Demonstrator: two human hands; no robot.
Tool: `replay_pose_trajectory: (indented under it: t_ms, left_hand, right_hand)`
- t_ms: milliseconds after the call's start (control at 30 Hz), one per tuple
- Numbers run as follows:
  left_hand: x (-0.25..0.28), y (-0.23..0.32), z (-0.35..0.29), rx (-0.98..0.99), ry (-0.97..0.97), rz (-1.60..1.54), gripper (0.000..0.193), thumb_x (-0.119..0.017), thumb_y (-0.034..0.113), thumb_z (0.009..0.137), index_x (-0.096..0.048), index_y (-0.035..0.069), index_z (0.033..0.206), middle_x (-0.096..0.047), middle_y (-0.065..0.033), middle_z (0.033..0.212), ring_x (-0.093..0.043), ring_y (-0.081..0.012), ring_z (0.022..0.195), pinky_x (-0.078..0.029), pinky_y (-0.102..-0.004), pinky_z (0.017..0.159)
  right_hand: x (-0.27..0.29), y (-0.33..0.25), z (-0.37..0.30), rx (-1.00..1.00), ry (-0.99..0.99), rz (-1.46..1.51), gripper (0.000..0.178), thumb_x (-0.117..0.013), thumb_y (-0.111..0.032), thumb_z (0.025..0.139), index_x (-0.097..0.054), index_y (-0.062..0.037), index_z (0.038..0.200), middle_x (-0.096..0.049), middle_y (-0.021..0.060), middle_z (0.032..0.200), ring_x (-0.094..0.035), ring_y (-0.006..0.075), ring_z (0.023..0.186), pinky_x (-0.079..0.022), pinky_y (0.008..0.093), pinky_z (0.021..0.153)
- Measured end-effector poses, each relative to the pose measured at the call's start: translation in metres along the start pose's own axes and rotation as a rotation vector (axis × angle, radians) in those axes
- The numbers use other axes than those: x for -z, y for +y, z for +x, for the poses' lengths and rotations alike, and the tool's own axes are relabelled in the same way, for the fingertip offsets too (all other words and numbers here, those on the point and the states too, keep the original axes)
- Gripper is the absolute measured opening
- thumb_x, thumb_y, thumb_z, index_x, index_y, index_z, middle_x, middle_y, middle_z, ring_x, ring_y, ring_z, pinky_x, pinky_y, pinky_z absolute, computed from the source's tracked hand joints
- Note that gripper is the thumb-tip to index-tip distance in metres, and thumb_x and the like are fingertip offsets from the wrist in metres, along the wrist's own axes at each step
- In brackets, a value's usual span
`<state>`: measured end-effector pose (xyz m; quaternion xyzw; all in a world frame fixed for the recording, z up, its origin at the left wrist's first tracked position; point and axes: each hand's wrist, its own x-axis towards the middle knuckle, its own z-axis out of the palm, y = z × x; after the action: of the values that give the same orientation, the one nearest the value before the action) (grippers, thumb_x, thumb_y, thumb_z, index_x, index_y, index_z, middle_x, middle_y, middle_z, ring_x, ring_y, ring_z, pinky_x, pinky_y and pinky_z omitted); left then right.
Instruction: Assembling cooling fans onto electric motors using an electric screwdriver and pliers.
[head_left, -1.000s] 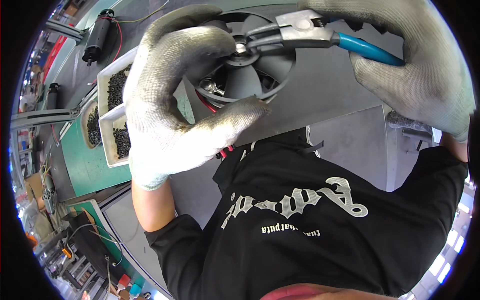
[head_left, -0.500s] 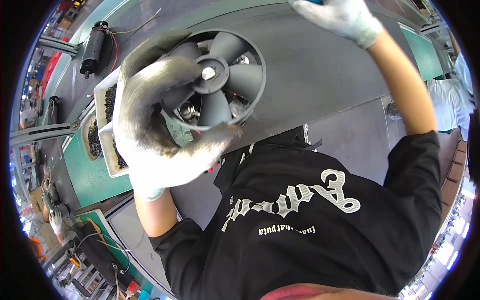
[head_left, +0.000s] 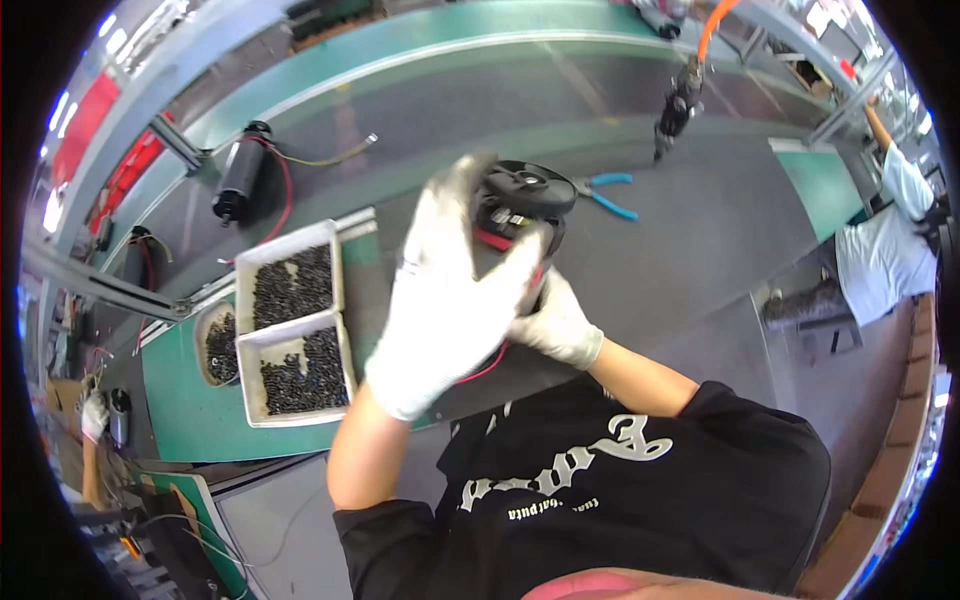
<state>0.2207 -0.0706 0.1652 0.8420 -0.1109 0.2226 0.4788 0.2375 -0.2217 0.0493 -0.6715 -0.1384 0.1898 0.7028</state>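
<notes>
Both of my hands wear whitish gloves and hold a black motor with a round fan (head_left: pixel 530 187) above the table. My left hand (head_left: pixel 455 275) is blurred, its fingers wrapped round the side and front of the fan unit. Lower down, my right hand (head_left: pixel 560 325) closes on the unit's underside, its fingertips partly hidden behind my left hand. The fan is seen edge-on and tilted, with a red part below it and a red wire hanging down. Just beyond, blue-handled pliers (head_left: pixel 612 195) lie on the dark table mat (head_left: pixel 690 230).
To the left stand two white trays (head_left: pixel 343 365) and a round bowl (head_left: pixel 202 345) of small black parts. A black cylindrical motor (head_left: pixel 240 180) with wires lies behind them. A power screwdriver (head_left: pixel 678 110) hangs at the back right. Other people work at both sides.
My right hand has come from the far side of the table to the fan unit, and the pliers now lie on the mat. The fan has turned from face-on to edge-on.
</notes>
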Motion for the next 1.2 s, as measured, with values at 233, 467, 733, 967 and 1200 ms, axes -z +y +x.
replay_pose_trajectory:
  t_ms: [233, 467, 733, 967, 1200]
  left_hand:
    - [0.074, 0.007, -0.113, 0.095, -0.359, -0.211, 0.043, -0.071, 0.015, 0.079, -0.061, -0.002, 0.117, -0.064, -0.0208, 0.112, -0.063, -0.0357, 0.106, -0.049, -0.0401, 0.093]
    - [0.116, -0.023, -0.222, 0.573, 0.421, -0.229, 0.03, -0.056, 0.022, 0.088, -0.06, -0.006, 0.097, -0.064, -0.0163, 0.088, -0.059, -0.0223, 0.075, -0.05, -0.0353, 0.077]
    - [0.242, -0.148, -0.34, 0.353, 0.608, -0.416, 0.035, -0.057, 0.026, 0.093, -0.064, -0.008, 0.101, -0.066, -0.027, 0.097, -0.062, -0.0432, 0.087, -0.051, -0.0475, 0.081]
    - [0.285, -0.231, -0.294, 0.703, 1.241, 0.974, 0.041, -0.054, 0.041, 0.095, -0.065, 0.005, 0.11, -0.064, -0.0232, 0.108, -0.062, -0.0368, 0.092, -0.051, -0.0443, 0.08]
    - [0.314, -0.314, -0.297, -0.717, 0.686, 0.573, 0.041, -0.054, 0.034, 0.092, -0.062, -0.003, 0.109, -0.063, -0.0252, 0.105, -0.06, -0.0418, 0.095, -0.049, -0.0503, 0.085]
  right_hand:
    - [0.107, -0.041, 0.134, -0.244, 0.087, 0.176, 0.046, -0.061, -0.034, 0.091, -0.053, 0.0022, 0.119, -0.066, 0.0142, 0.103, -0.068, 0.0273, 0.09, -0.057, 0.0435, 0.082]
    - [0.176, -0.099, 0.3, -0.095, 0.183, -0.631, 0.059, -0.072, -0.048, 0.074, -0.067, -0.0019, 0.111, -0.07, 0.0142, 0.093, -0.067, 0.025, 0.08, -0.052, 0.0365, 0.075]
    - [0.217, -0.101, 0.329, -0.346, 0.19, -1.218, 0.071, -0.065, -0.061, 0.072, -0.069, -0.0035, 0.114, -0.069, 0.0178, 0.11, -0.068, 0.0267, 0.096, -0.051, 0.0361, 0.085]
    - [0.078, -0.081, 0.185, 0.428, 0.056, -1.451, 0.041, -0.053, -0.036, 0.08, -0.067, -0.0025, 0.099, -0.067, 0.0215, 0.093, -0.065, 0.039, 0.086, -0.053, 0.0477, 0.076]
    - [0.053, 0.047, 0.085, 0.664, 0.034, -1.284, 0.061, -0.056, -0.047, 0.084, -0.052, -0.014, 0.135, -0.043, 0.0196, 0.143, -0.032, 0.0365, 0.138, -0.023, 0.0503, 0.115]
